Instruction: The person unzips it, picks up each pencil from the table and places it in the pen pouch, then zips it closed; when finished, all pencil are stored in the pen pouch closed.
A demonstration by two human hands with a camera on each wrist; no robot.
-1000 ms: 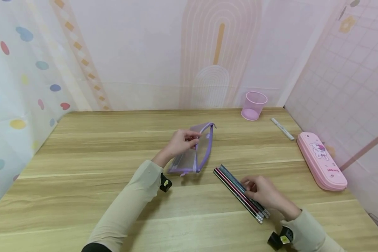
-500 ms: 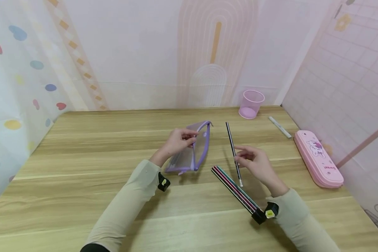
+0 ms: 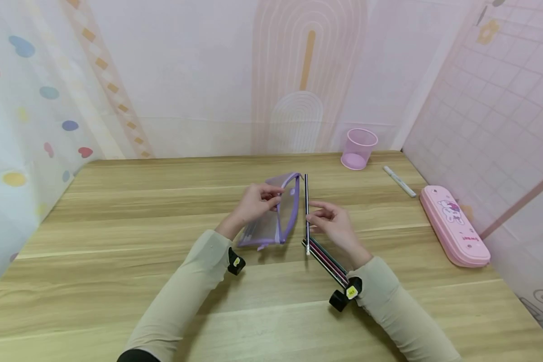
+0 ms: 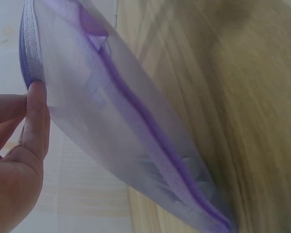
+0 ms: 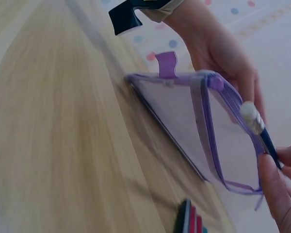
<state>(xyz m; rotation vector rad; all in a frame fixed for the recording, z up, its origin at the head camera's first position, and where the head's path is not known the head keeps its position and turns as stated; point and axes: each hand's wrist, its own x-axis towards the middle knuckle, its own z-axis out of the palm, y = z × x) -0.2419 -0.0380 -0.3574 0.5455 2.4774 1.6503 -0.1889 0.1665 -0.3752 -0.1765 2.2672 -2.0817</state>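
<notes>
The pouch (image 3: 263,229) is see-through pale mesh edged in purple, with a small purple tab; it sits mid-table, its mouth gaping toward three o'clock. The left hand (image 3: 256,203) pinches the rim of that mouth between thumb and fingers. Just off the mouth, at the pouch's three o'clock, the right hand (image 3: 337,227) pinches one dark pencil (image 3: 306,193) between thumb and fingertips, its white eraser toward six o'clock.

Counted, there is one pouch and one pencil held. At the pouch's four o'clock lies one bundle of pencils (image 3: 327,262), dark, red and green; the right wrist covers part of it, so their number cannot be told. One pink cup (image 3: 359,149) stands at two o'clock, one pale marker (image 3: 399,181) lies between two and three, and one pink case (image 3: 454,226) at three.
</notes>
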